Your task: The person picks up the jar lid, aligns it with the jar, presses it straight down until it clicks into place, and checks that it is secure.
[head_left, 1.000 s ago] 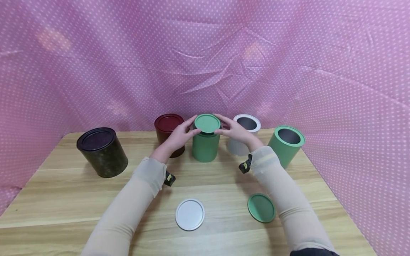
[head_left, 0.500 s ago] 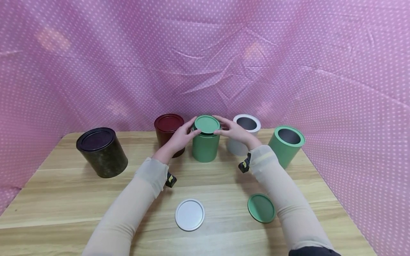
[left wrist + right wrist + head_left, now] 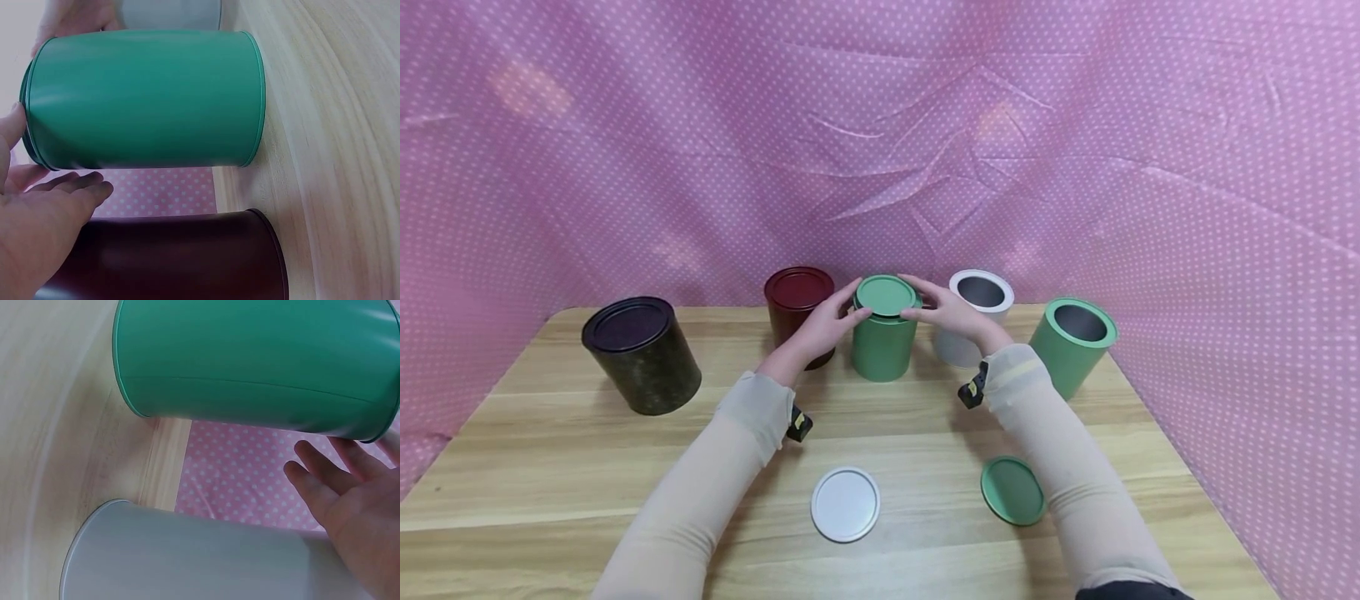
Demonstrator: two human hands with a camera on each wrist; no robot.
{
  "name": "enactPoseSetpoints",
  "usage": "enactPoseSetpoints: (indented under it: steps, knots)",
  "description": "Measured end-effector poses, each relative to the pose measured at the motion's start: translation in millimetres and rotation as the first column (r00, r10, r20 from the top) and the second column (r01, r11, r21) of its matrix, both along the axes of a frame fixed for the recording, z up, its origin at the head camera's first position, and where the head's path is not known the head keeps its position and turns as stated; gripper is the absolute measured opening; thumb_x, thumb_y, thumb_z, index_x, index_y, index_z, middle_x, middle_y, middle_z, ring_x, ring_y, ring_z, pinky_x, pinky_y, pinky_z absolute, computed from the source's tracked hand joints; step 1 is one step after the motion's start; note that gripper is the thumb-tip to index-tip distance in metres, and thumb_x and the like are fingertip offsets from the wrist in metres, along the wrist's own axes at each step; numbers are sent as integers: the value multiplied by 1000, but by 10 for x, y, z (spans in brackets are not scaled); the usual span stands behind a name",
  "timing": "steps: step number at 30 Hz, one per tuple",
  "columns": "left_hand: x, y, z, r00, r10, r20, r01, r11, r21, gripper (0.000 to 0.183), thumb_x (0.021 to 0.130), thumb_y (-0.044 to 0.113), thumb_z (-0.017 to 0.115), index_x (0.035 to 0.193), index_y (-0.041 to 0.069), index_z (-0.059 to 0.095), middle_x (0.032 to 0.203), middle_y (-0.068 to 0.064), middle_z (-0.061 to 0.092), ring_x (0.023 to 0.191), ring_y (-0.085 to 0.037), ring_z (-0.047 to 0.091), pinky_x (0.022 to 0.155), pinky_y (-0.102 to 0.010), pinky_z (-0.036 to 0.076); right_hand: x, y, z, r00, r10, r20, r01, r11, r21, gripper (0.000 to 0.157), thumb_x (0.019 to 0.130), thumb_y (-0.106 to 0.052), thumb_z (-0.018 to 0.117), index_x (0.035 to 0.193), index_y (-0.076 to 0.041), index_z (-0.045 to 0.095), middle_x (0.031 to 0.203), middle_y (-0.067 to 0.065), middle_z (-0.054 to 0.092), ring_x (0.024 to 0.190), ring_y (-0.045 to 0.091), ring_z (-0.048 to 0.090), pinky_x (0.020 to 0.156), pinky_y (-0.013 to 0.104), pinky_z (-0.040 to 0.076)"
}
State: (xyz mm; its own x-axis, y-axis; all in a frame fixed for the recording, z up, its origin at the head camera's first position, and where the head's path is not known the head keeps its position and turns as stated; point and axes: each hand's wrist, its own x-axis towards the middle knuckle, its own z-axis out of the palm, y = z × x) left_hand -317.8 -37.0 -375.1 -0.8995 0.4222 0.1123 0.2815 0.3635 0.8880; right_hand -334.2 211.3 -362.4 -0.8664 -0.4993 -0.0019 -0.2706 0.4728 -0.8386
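At the middle of the back row stands a green can (image 3: 882, 350), with a round green lid (image 3: 886, 295) sitting over its mouth. A thin dark gap shows between lid and rim at the front. My left hand (image 3: 822, 327) holds the lid's left edge, thumb at the front and fingers reaching behind. Opposite it, my right hand (image 3: 957, 315) holds the right edge in the same way. The left wrist view shows the left thumb at the lid edge, beside the green can's wall (image 3: 144, 100). In the right wrist view the right hand's (image 3: 375, 506) fingers spread near the can's top.
A lidded dark red can (image 3: 799, 292) stands to the left, an uncovered white can (image 3: 955, 347) to the right. Farther out are a lidded black can (image 3: 647, 367) and an uncovered green can (image 3: 1067, 358). A white lid (image 3: 846, 504) and another green lid (image 3: 1012, 491) lie in front.
The green lid has come down a little towards the can, and the dark gap beneath it has narrowed. Both hands have lowered slightly with it.
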Motion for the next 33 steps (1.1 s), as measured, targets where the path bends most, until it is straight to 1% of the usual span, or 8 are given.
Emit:
enactPoseSetpoints:
  steps: [5,11,15,19,23,28,33]
  knots:
    - [22,14,2,1000,10,2,-10,1000,-8,67,100,29,54,155,9,21,159,-14,23,146,-30,25,118,-40,26,8,21,10,1000,1,25,-2,1000,21,71,94,-34,63,154,-26,26,149,9,44,136,30,42,113,50,33]
    - [56,30,12,1000,18,15,-17,999,-51,68,100,31,54,155,8,21,159,-14,24,146,-31,26,118,-42,27,22,46,17,999,1,48,-3,998,57,72,94,-39,62,154,-25,25,152,7,40,138,31,39,113,54,30]
    - [82,39,23,1000,15,22,-13,998,-62,69,100,32,53,155,7,20,160,-13,23,146,-30,25,118,-41,27,44,56,35,998,-2,70,-3,997,80,72,94,-42,61,154,-28,25,154,6,38,139,32,36,113,58,26]
    - [104,46,26,1000,10,12,-9,997,-72,68,100,33,54,155,9,21,160,-11,23,147,-28,25,119,-41,26,67,70,60,995,-11,100,1,995,100,72,93,-44,61,154,-33,24,155,7,36,141,33,34,114,59,24]
    - [119,39,30,1000,22,-17,-24,992,-124,69,99,35,54,155,10,22,160,-11,24,146,-29,26,118,-42,26,83,81,67,992,-24,127,9,994,111,72,92,-47,62,153,-39,24,156,7,34,142,33,33,115,59,21]
    - [143,49,72,998,26,-53,-36,978,-206,68,99,37,54,154,10,24,159,-11,27,144,-29,30,118,-43,27,77,110,17,991,-37,129,26,996,88,72,89,-50,64,151,-43,26,158,2,31,143,30,31,116,58,21]
    - [175,65,127,998,20,-55,-33,969,-245,68,98,37,55,153,10,26,158,-10,29,143,-29,33,117,-44,29,82,133,1,993,-23,118,15,997,69,71,89,-49,64,151,-42,28,157,1,33,142,29,33,115,57,22]
